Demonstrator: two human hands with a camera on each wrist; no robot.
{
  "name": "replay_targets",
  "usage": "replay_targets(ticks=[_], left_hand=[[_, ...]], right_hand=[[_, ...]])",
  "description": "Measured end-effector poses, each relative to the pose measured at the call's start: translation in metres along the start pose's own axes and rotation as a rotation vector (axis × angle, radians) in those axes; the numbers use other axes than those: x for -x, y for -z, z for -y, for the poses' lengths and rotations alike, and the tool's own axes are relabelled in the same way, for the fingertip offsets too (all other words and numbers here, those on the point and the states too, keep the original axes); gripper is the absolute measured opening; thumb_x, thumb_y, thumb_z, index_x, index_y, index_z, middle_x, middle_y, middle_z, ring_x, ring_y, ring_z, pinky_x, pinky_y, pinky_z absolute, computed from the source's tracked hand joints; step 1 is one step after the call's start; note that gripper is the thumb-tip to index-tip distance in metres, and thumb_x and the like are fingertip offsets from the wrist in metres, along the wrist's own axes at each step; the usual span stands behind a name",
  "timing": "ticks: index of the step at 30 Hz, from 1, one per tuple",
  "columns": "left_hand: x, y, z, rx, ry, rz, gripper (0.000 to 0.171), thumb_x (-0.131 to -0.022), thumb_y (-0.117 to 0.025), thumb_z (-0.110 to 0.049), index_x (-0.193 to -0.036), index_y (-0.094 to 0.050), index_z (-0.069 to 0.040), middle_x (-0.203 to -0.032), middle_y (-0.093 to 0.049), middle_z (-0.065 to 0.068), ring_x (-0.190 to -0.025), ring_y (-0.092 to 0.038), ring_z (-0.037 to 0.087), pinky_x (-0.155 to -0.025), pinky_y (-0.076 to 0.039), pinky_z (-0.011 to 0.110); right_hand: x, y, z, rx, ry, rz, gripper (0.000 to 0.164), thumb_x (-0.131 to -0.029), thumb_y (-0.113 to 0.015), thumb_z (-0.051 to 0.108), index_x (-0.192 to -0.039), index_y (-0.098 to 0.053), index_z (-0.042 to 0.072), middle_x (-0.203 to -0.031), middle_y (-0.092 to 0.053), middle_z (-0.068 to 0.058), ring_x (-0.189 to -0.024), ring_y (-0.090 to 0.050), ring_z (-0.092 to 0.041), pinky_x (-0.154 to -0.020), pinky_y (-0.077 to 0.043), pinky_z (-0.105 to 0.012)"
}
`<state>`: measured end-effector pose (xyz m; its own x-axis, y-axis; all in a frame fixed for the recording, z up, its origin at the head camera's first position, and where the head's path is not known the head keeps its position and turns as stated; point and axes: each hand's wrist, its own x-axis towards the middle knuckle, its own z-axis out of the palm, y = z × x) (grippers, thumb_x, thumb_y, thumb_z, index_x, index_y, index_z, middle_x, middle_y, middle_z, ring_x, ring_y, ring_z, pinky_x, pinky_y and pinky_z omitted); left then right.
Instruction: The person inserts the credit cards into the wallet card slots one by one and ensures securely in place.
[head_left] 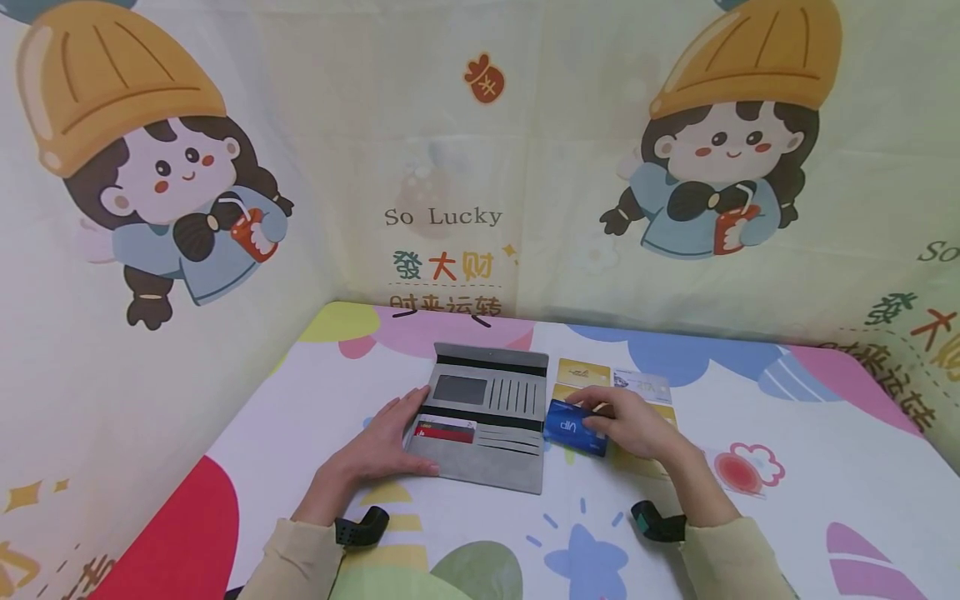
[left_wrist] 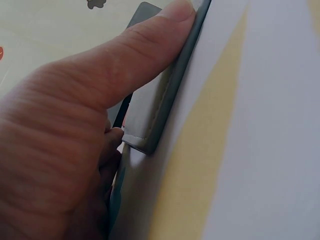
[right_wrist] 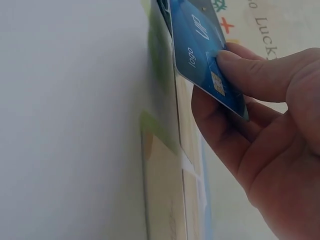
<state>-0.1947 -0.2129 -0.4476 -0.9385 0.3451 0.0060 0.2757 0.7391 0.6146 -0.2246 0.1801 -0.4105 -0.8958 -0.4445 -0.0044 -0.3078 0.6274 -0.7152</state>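
A grey card wallet (head_left: pixel 487 471) lies unfolded on the table, with slots and a dark window in its upper panel. In its lower left slot sits a red-and-white card (head_left: pixel 445 431). My left hand (head_left: pixel 386 446) rests at the wallet's left side; in the left wrist view its thumb (left_wrist: pixel 145 55) lies straight over the near border. Between thumb and fingers, my right hand (head_left: pixel 626 421) pinches a blue VIP card (head_left: pixel 566 427) with a gold chip, tilted beside the wallet's right edge. The right wrist view shows the blue card (right_wrist: pixel 195 50) raised off the table.
Right of the wallet lie more cards: a gold card (head_left: pixel 583 372) and a silver-grey card (head_left: pixel 642 385) at the back, with other gold ones partly under my right hand. A patterned cloth (head_left: pixel 480 558) covers the table, and printed fabric walls (head_left: pixel 562 167) rise behind and at left.
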Motion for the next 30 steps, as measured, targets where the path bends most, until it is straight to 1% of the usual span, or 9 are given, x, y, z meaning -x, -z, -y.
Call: replay_targets(ticks=[4,10,19,24,30], left_hand=[[0.0,0.0,0.0,0.0,-0.007,0.002,0.121,-0.067,-0.089,-0.051,-0.16,-0.026,-0.006,-0.161,-0.033,0.014,-0.148,-0.024,0.037,-0.121,-0.013,0.054],[0.0,0.002,0.0,0.01,0.002,0.001,0.121,-0.066,-0.089,-0.05,-0.16,-0.026,-0.007,-0.161,-0.033,0.014,-0.148,-0.023,0.039,-0.119,-0.014,0.058],[0.001,0.002,0.0,0.003,-0.007,0.003,0.121,-0.067,-0.089,-0.052,-0.16,-0.026,-0.006,-0.16,-0.033,0.014,-0.148,-0.024,0.038,-0.119,-0.015,0.058],[0.001,0.002,0.001,0.007,-0.004,0.001,0.121,-0.067,-0.089,-0.051,-0.159,-0.026,-0.006,-0.16,-0.033,0.014,-0.148,-0.024,0.039,-0.119,-0.015,0.058],[0.001,0.002,0.001,0.004,0.006,0.003,0.122,-0.066,-0.089,-0.051,-0.16,-0.025,-0.007,-0.161,-0.032,0.014,-0.148,-0.022,0.04,-0.12,-0.013,0.057]], right_hand=[[-0.002,-0.003,0.002,-0.01,0.01,-0.006,0.031,-0.097,-0.065,0.002,-0.124,-0.069,0.015,-0.115,-0.066,-0.01,-0.098,-0.064,-0.027,-0.096,-0.051,-0.053],[-0.006,-0.006,0.007,-0.04,0.021,-0.029,0.033,-0.097,-0.064,0.002,-0.127,-0.069,0.016,-0.116,-0.066,-0.009,-0.099,-0.064,-0.026,-0.094,-0.052,-0.05],[-0.021,-0.013,0.022,-0.074,0.103,-0.021,0.034,-0.096,-0.065,-0.001,-0.127,-0.069,0.013,-0.115,-0.066,-0.008,-0.098,-0.063,-0.025,-0.093,-0.054,-0.047],[-0.027,-0.021,0.033,-0.075,0.128,-0.02,0.034,-0.095,-0.065,-0.002,-0.125,-0.07,0.013,-0.112,-0.067,-0.007,-0.095,-0.064,-0.023,-0.09,-0.055,-0.043],[-0.031,-0.032,0.041,-0.088,0.15,0.014,0.034,-0.095,-0.065,-0.002,-0.125,-0.069,0.013,-0.114,-0.067,-0.006,-0.096,-0.063,-0.022,-0.091,-0.055,-0.041]])
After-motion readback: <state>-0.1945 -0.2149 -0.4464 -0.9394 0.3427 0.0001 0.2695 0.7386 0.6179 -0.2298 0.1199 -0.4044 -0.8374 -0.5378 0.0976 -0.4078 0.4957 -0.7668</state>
